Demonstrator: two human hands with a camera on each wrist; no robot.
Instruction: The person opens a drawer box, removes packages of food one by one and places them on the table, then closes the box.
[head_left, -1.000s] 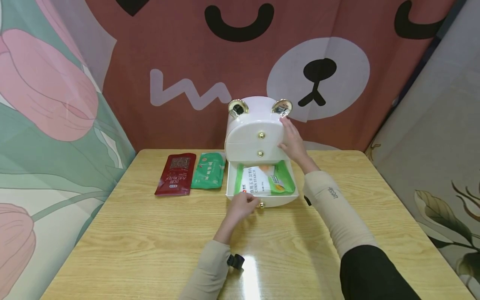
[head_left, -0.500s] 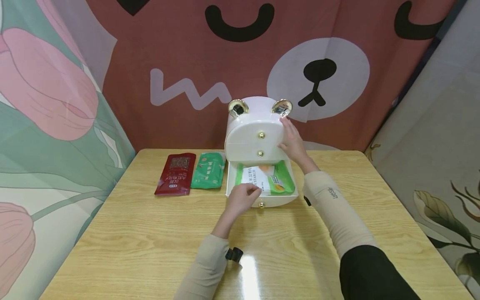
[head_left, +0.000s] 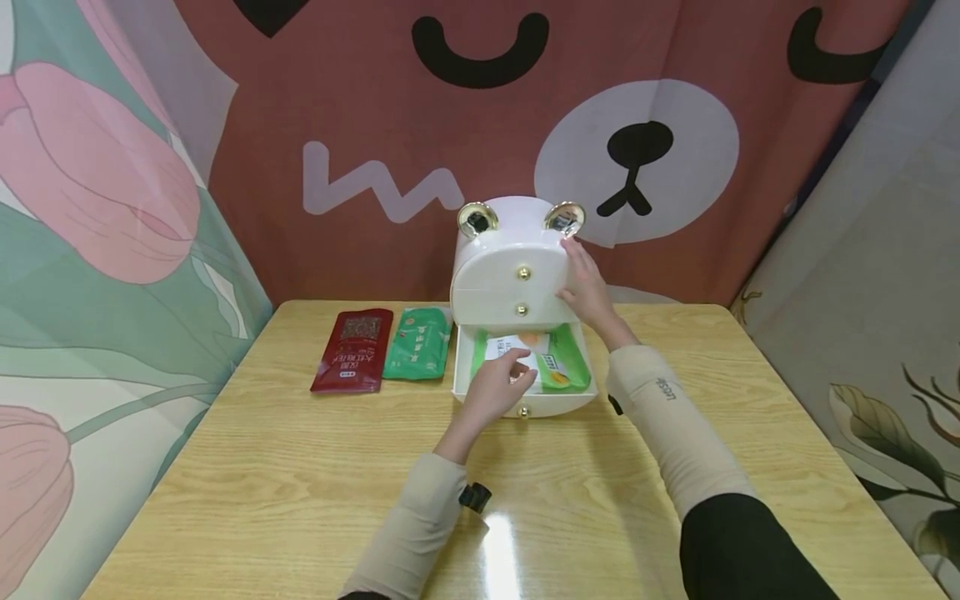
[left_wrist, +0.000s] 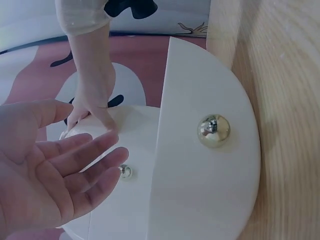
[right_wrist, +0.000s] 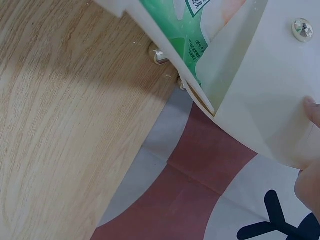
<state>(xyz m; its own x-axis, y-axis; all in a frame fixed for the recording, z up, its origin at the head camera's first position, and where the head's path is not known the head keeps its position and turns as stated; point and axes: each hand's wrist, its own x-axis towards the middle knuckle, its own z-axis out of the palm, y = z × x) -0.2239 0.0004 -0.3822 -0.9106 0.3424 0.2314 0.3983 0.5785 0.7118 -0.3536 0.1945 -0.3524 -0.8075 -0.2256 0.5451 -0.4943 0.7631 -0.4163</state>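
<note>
A white storage box [head_left: 483,296] with gold knobs and two gold ear-like rings stands at the table's back, its bottom drawer [head_left: 558,405] pulled out. Inside the drawer lies a green and white bag of corn starch [head_left: 572,360]. My left hand [head_left: 493,390] hovers over the drawer's front with loosely bent fingers, holding nothing; its palm and spread fingers show in the left wrist view. My right hand [head_left: 591,292] rests against the box's upper right side, fingers straight along the curve. In the right wrist view its thumb [right_wrist: 312,111] touches the white front.
Left of the box, a green packet [head_left: 418,343] and a dark red packet [head_left: 354,350] lie on the wooden table [head_left: 300,483]. A patterned curtain [head_left: 360,100] hangs right behind the table.
My left hand has risen from beside the drawer's knob to over the drawer front, and its fingers have loosened and spread. My right hand, the box and the packets have stayed in place.
</note>
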